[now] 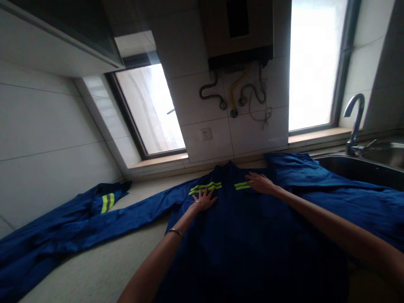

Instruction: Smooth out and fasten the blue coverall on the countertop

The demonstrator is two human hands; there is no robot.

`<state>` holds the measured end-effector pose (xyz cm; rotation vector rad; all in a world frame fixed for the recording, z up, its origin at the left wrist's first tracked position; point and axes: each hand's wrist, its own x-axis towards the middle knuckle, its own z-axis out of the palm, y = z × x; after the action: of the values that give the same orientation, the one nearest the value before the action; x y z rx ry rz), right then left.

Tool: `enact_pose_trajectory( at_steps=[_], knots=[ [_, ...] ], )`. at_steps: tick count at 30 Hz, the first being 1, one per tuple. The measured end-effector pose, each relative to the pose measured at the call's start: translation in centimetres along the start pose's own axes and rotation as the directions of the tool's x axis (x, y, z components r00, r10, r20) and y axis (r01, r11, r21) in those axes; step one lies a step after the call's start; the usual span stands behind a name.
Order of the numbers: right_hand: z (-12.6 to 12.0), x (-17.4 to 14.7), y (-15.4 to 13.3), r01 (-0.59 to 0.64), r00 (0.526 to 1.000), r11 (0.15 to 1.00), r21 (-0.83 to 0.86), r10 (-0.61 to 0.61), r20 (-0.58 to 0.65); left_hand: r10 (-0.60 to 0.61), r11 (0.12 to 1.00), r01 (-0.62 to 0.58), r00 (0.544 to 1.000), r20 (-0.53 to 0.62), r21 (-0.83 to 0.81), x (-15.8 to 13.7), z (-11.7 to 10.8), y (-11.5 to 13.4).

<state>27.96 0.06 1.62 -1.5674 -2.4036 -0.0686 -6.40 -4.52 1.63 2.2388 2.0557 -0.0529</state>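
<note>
A dark blue work jacket (233, 235) with yellow-green reflective strips across the chest lies spread on the pale countertop (126, 261), its collar toward the wall. My left hand (203, 201) rests on the chest with fingers spread, just below the left strip. Flat on the other side of the chest, my right hand (260, 183) covers the end of the right strip, its fingers stretched out. One sleeve reaches left across the counter. Neither hand grips the cloth.
More blue clothing (72, 219) with a reflective band lies at the left by the wall. Folded blue cloth (293, 168) is at the right, beside the sink (341, 168) and its curved faucet (356, 122). A water heater (240, 33) with hoses hangs above a wall socket (206, 134).
</note>
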Motion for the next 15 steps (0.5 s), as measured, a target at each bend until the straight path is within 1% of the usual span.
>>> enact_pose_trajectory(
  at_steps=[2, 3, 5, 7, 10, 15],
  knots=[
    [1.6, 0.5, -2.1, 0.008, 0.993, 0.999, 0.044, -0.013, 0.119, -0.014, 1.000, 0.014, 1.000, -0.012, -0.016, 0.1, 0.5, 0.1],
    [2.2, 0.7, -2.4, -0.010, 0.987, 0.999, 0.052, 0.001, 0.162, -0.020, 1.000, 0.020, 1.000, -0.019, -0.016, 0.3, 0.6, 0.2],
    [2.8, 1.3, -2.0, -0.043, 0.979, 0.997, 0.060, 0.030, 0.200, -0.017, 1.000, 0.017, 0.999, -0.028, -0.007, 0.8, 0.6, 0.2],
    [3.1, 2.2, -1.0, -0.059, 0.979, 0.996, 0.067, 0.045, 0.197, -0.008, 1.000, 0.008, 0.999, -0.033, 0.002, 1.5, 0.5, 0.2],
    [3.3, 3.6, 0.3, -0.052, 0.983, 0.996, 0.070, 0.039, 0.179, 0.001, 1.000, 0.000, 0.999, -0.039, 0.015, 2.9, 0.3, 0.1],
    [3.6, 5.1, 1.3, -0.046, 0.985, 0.997, 0.055, 0.036, 0.170, 0.008, 1.000, -0.008, 0.999, -0.040, 0.001, 5.3, 0.5, 0.4]
  ],
)
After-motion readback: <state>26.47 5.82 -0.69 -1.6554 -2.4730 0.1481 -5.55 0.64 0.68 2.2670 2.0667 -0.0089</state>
